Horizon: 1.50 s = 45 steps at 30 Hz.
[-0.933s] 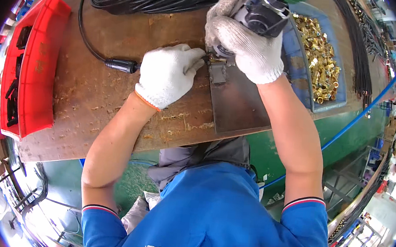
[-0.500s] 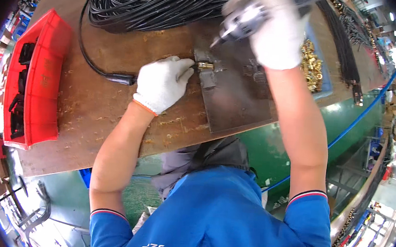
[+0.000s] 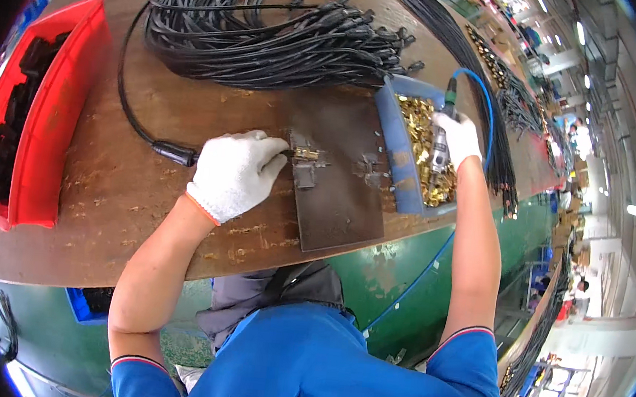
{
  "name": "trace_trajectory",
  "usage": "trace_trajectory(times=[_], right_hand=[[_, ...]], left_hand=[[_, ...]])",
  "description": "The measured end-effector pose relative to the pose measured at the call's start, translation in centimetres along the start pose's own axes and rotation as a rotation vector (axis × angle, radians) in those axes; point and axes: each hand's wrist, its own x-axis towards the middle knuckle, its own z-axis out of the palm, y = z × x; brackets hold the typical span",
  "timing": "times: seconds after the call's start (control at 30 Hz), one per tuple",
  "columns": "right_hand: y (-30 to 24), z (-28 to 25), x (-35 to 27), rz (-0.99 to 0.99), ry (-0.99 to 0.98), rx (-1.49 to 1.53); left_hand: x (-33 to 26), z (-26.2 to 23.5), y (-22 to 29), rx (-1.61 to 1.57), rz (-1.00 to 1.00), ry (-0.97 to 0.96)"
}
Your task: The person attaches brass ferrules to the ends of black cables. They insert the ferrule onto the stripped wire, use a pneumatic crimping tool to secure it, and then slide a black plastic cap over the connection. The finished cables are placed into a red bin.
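Note:
My left hand point(image 3: 237, 170), in a white knitted glove, pinches the end of a black cable point(image 3: 130, 110). A brass connector point(image 3: 307, 154) at that end lies on the dark metal plate point(image 3: 339, 219), just past my fingertips. Left of the hand, a black sleeve point(image 3: 174, 153) sits on the same cable. My gloved right hand point(image 3: 461, 141) is closed around a silver air screwdriver point(image 3: 440, 152). The tool stands over a blue bin point(image 3: 399, 160) of small brass parts point(image 3: 419, 124). A blue air hose point(image 3: 485, 100) loops from its green fitting point(image 3: 450, 95).
A large coil of black cables point(image 3: 233, 47) with plug ends lies at the back of the brown table point(image 3: 119, 219). At the left stands a red bin point(image 3: 51, 137) of black parts. More long cables point(image 3: 499, 158) run past the blue bin's right side.
My right hand has carried the air screwdriver from above the metal plate rightward to the blue bin. The left hand stays at the cable end. The whole view has shifted.

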Motion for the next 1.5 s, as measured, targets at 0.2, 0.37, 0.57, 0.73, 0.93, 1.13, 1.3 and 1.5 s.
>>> trace_trajectory(times=[0.2,0.37,0.57,0.73,0.93,1.13,1.3,1.5], right_hand=[[-2.5,2.9,-3.4,-0.507,0.492,-0.874],[-8.4,11.8,-14.9,-0.295,-0.362,0.025],[-6.8,17.6,-18.3,-0.425,-0.477,0.109],[-6.8,16.5,-17.2,-0.158,-0.64,0.32],[-7.1,16.3,-16.7,-0.134,-0.642,0.47],[-9.4,14.5,-15.8,-0.113,-0.52,0.631],[-11.3,13.7,-17.3,-0.163,-0.576,0.64],[-11.5,12.4,-20.3,-0.493,-0.575,0.354]], left_hand=[[-0.3,-0.6,-0.3,-0.026,-0.002,-0.013],[-0.6,-1.1,-0.1,-0.018,-0.037,-0.001],[-0.2,-0.5,0.1,0.037,0.004,-0.022],[-0.1,-0.6,0.4,0.144,0.13,0.018],[0.4,-3.3,1.0,0.131,0.097,0.018],[-2.0,-9.3,-1.7,0.349,-0.152,-0.071],[-2.7,-7.5,-3.3,0.316,-0.072,-0.015],[-1.5,-7.2,1.0,-0.008,-0.078,-0.094]])
